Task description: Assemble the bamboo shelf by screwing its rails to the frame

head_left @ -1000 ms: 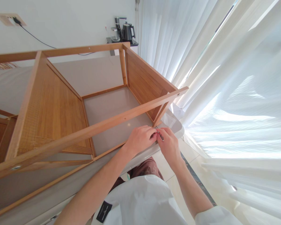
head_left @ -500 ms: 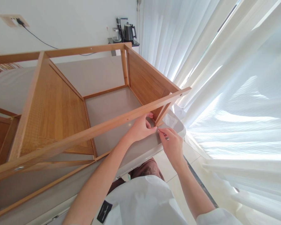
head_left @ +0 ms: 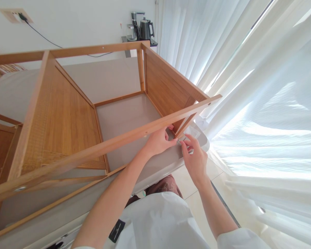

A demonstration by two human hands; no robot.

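A wooden shelf frame (head_left: 75, 114) with slatted-looking panels lies on its side on a grey padded surface (head_left: 124, 117). My left hand (head_left: 159, 141) reaches under the frame's front rail (head_left: 124, 136) and grips the lower corner by the right end panel (head_left: 168, 86), thumb in front and fingertips behind. Close to that corner, my right hand (head_left: 195, 155) pinches a thin metal hex key (head_left: 180, 140) between thumb and fingers. Its tip meets the end of the corner post (head_left: 184, 126); the hand hides much of the key.
White curtains (head_left: 248, 86) hang along the right side. At the back, a black kettle (head_left: 145, 29) stands on a small dark-topped stand beside the wall. A black cord (head_left: 43, 35) runs from the wall socket (head_left: 14, 15) behind the frame. Pale floor tiles (head_left: 197, 204) show below.
My right hand has turned, its fingers lifting and spreading around the hex key near the corner. My left hand keeps its hold. The whole view has shifted slightly.
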